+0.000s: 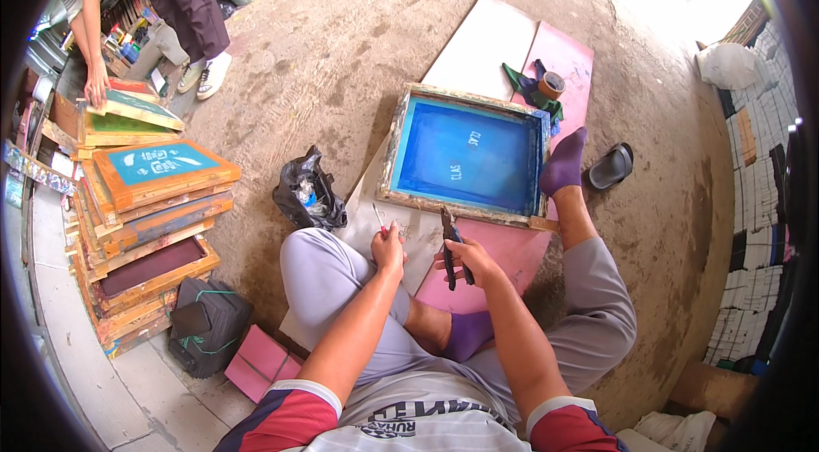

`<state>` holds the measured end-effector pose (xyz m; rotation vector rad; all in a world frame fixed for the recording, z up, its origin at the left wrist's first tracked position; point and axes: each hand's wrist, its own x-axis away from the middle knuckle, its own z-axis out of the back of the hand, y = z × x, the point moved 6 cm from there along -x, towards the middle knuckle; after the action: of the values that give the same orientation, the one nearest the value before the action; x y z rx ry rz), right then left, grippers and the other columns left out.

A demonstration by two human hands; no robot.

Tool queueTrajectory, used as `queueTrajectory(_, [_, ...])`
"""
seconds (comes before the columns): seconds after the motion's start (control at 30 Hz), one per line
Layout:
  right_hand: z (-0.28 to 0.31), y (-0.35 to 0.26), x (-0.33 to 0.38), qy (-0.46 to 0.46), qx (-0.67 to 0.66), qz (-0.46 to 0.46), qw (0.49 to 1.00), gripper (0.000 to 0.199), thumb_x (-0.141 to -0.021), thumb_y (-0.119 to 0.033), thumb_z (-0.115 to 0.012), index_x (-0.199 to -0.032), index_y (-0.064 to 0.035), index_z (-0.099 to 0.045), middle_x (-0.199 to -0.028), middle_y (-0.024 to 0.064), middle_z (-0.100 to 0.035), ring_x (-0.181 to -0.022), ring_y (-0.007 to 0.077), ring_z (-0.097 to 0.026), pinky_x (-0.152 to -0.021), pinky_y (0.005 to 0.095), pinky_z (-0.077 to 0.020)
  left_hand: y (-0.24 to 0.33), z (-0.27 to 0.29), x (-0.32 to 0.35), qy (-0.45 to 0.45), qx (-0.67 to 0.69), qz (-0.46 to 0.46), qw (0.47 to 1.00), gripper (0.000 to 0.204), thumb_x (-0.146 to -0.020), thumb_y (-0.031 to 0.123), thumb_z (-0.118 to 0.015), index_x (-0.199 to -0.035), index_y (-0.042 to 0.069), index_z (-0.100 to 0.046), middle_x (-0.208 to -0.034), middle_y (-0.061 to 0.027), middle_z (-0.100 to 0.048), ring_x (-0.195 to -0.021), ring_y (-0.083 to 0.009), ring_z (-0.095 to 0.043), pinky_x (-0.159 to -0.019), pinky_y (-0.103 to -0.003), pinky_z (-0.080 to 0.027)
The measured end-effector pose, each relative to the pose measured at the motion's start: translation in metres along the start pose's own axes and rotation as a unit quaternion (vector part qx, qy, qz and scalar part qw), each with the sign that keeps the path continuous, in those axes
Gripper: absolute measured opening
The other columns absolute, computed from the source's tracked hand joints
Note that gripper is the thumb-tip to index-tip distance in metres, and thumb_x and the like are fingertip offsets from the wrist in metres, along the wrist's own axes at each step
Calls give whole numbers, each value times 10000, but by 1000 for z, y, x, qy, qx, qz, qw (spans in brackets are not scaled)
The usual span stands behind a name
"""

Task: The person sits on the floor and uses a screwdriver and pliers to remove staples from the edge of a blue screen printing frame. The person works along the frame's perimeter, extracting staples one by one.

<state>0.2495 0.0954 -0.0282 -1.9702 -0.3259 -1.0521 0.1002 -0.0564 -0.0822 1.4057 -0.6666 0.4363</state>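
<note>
Just beyond both sets of fingers: wooden-framed printing screen with blue mesh (pixel 467 155), flat on white and pink boards (pixel 512 251). Stack of similar wooden frames (pixel 149 230) well off past the left fingers. Right hand (pixel 465 260) wrapped around dark-handled pliers (pixel 449 240), tips at the frame's near rail. Left hand (pixel 389 249) pinching a small thin metal piece (pixel 378 217) just short of that rail.

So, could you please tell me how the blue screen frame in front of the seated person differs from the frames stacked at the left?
The blue screen frame lies alone, flat on the boards on the ground; the stacked frames are piled one on another. Its mesh is deep blue, while the stack's top frame shows teal mesh with white shapes. Its wood looks pale and worn; the stack's looks orange-brown. Both are wooden-edged rectangular screens.
</note>
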Motion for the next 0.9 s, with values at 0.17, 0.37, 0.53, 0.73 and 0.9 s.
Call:
queueTrajectory(0.17, [9,-13,3,5,73,-19,997,391,-1059,-296,-546,-1313,-3,-502,-1182,210,-695,-1027,326,-712,-740,522,-611,2,0,1,-8,1,-5,1000,377,-1020,394,-643,-947,33,-562,-756,-66,-599,-386,-146,-461,-326,-311,-377])
queueTrajectory(0.37, [29,-25,-9,44,246,-18,968,384,-1003,-340,-615,-1168,6,-605,-991,160,-721,-826,260,-723,-646,465,-575,0,-2,0,-23,-22,0,999,348,-1028,396,-612,-1009,49,-587,-793,-60,-598,-400,-141,-461,-344,-307,-376])
queueTrajectory(0.53, [40,-46,-6,184,528,95,823,339,-924,-311,-625,-1025,5,-691,-896,218,-734,-825,375,-730,-764,524,-580,5,-6,7,-22,-13,0,1000,346,-1028,379,-622,-936,49,-574,-748,-54,-597,-389,-135,-464,-328,-300,-372])
queueTrajectory(0.73, [35,-56,5,227,597,139,757,334,-909,-299,-594,-1105,-58,-713,-952,279,-735,-957,471,-709,-865,576,-556,4,-4,5,-25,-1,-10,1000,309,-1016,351,-640,-962,50,-595,-749,-48,-593,-381,-131,-448,-329,-297,-362])
queueTrajectory(0.9, [46,-39,-2,238,584,217,745,287,-920,-300,-604,-1075,-70,-680,-911,263,-730,-901,460,-710,-819,579,-557,-1,-6,3,-64,-2,0,998,279,-996,325,-678,-986,50,-631,-792,-58,-623,-380,-125,-447,-331,-289,-362])
